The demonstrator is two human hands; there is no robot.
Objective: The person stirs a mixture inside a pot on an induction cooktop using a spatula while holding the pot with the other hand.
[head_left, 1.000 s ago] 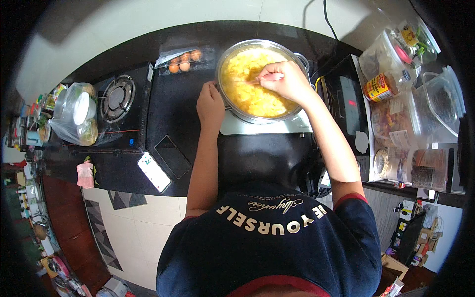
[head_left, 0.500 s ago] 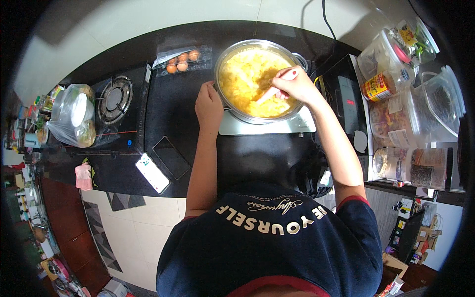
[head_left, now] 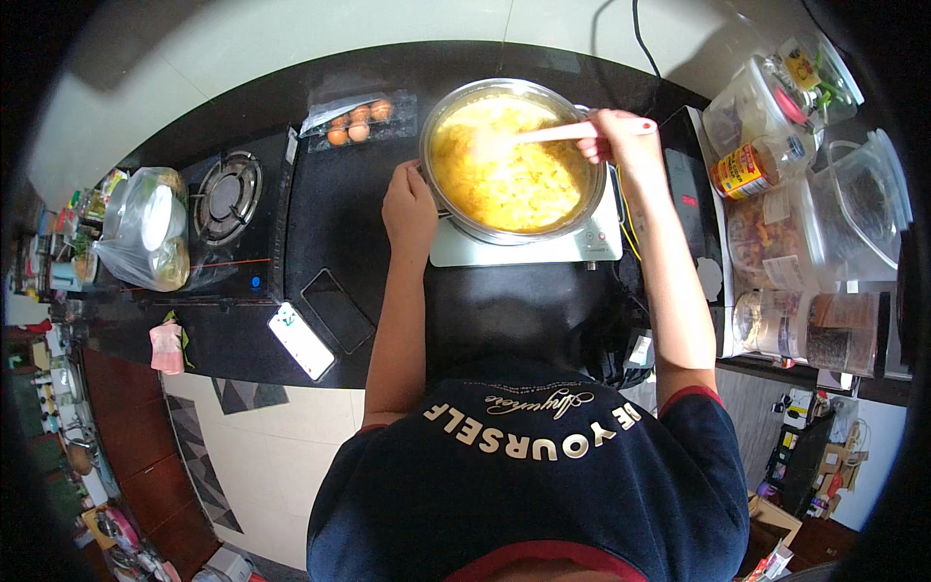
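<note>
A wide steel pot [head_left: 514, 236] stands on a white-fronted induction cooker [head_left: 514, 253], filled with yellow, lumpy food [head_left: 529, 194]. At the pot's left side my left hand [head_left: 410, 209] is closed around the side handle, which its fingers mostly hide. My right hand [head_left: 621, 143], over the pot's right rim, grips a pale stirring spoon [head_left: 558, 132] with a red mark at its handle end. The spoon lies nearly level and points left; its head is blurred and sunk in the food, so its shape cannot be seen.
Left of the pot lies a clear tray of brown eggs [head_left: 358, 129]. A gas burner [head_left: 228, 196], a bagged bundle [head_left: 155, 228] and two phones, one white [head_left: 301, 341] and one black [head_left: 337, 310], are further left. Plastic tubs [head_left: 776, 238] and a jar [head_left: 742, 172] stand at right.
My right hand has moved right and slightly away from me. The spoon's head has shifted up and left through the food, and the handle now lies flatter. My left hand stays put.
</note>
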